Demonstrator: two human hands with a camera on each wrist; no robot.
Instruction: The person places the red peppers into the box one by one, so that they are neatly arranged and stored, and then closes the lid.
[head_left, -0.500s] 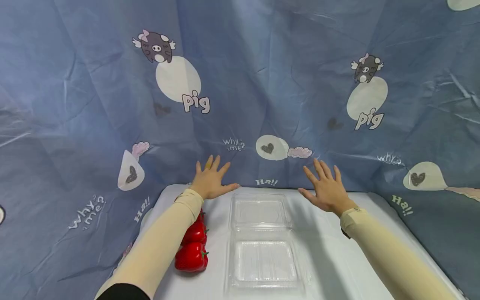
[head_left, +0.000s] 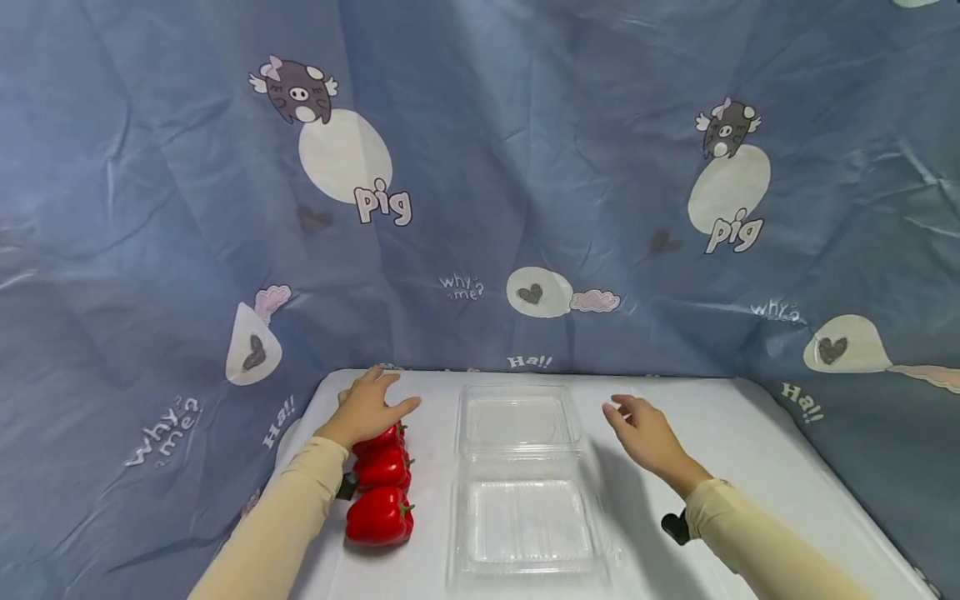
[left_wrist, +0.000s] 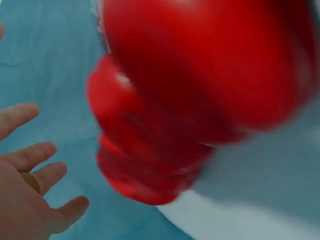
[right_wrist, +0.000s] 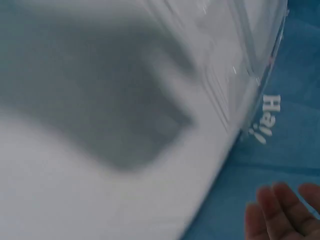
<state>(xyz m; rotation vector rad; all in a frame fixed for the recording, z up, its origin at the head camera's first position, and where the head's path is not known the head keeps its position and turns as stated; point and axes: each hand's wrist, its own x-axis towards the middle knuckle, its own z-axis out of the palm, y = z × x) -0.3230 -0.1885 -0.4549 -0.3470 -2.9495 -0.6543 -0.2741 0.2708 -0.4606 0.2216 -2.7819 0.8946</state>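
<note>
Several red bell peppers with green stems stand in a row on the left of the white table. My left hand is over the far end of that row, fingers loosely spread and holding nothing; it hides part of the farthest pepper. In the left wrist view, the peppers appear large and blurred, apart from the spread fingers. Right of the row lies a clear plastic clamshell box, its lid folded back. Beyond the box's right side hovers my right hand, fingers relaxed and nothing in them.
A blue curtain printed with pigs and words hangs behind and beside the white table. The right hand's shadow falls on the tabletop near the box.
Both hands have come down and back from in front of the curtain. The left moved left over the peppers, the right lowered beside the box. Their fingers are less spread.
</note>
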